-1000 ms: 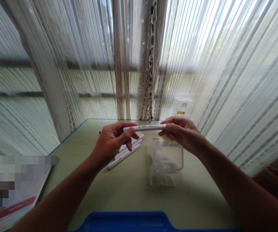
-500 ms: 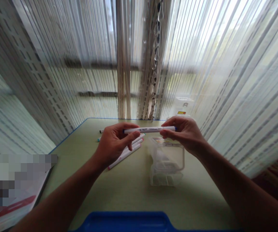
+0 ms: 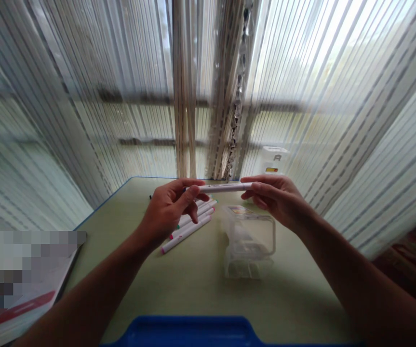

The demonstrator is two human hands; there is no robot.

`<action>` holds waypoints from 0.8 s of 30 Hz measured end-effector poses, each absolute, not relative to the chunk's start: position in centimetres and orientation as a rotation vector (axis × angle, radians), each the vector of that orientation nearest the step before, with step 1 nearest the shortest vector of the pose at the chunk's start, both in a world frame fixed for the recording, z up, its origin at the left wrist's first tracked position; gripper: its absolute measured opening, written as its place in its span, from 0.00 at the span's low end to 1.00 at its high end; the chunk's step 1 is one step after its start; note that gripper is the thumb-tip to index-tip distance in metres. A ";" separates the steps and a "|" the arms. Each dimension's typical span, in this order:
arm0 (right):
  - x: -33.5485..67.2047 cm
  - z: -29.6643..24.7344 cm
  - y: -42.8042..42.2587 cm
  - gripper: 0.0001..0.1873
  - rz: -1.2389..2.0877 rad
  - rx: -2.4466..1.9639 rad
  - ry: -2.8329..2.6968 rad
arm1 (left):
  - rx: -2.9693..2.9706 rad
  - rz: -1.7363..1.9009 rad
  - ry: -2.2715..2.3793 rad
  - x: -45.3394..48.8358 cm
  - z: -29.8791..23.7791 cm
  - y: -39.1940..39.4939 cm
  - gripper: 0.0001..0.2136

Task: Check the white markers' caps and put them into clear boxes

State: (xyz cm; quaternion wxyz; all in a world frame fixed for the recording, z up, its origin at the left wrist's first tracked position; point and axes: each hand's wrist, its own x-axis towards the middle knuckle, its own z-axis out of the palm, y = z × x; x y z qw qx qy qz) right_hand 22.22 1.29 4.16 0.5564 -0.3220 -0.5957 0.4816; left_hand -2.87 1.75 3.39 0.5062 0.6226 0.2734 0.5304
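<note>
A white marker pen (image 3: 224, 188) is held level above the table, between both hands. My left hand (image 3: 173, 202) pinches its left end with thumb and fingers, where a bit of dark blue shows. At the other end, my right hand (image 3: 276, 195) grips the marker between thumb and fingers. Below and behind my left hand lie several white markers (image 3: 189, 233) side by side at a slant, with pink and green ends; my hand hides part of them. Under my right hand stands a clear plastic case (image 3: 253, 236) with its lid raised.
The pale green table (image 3: 179, 289) has a blue rim and a blue tray (image 3: 193, 330) at the near edge. A clear package (image 3: 275, 159) with a yellow label stands at the back. String curtains (image 3: 139, 72) hang behind. A partly blurred-out flat item (image 3: 30, 308) lies at left.
The marker has been turned about its length and raised slightly, its printed label now facing more upward. My right fingers have shifted over its right end, covering the blue tip.
</note>
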 end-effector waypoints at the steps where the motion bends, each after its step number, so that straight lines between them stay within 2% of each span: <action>1: 22.2 4.2 1.3 0.10 1.154 -0.751 -1.395 | 1.486 1.275 0.646 -2.9 3.4 1.8 0.11; 18: 22.2 4.3 1.6 0.14 1.256 -0.714 -1.244 | 1.364 1.227 0.570 -3.1 3.2 1.9 0.15; 24: 22.2 4.3 1.4 0.11 1.219 -0.752 -1.282 | 1.399 1.236 0.592 -2.9 3.2 1.8 0.14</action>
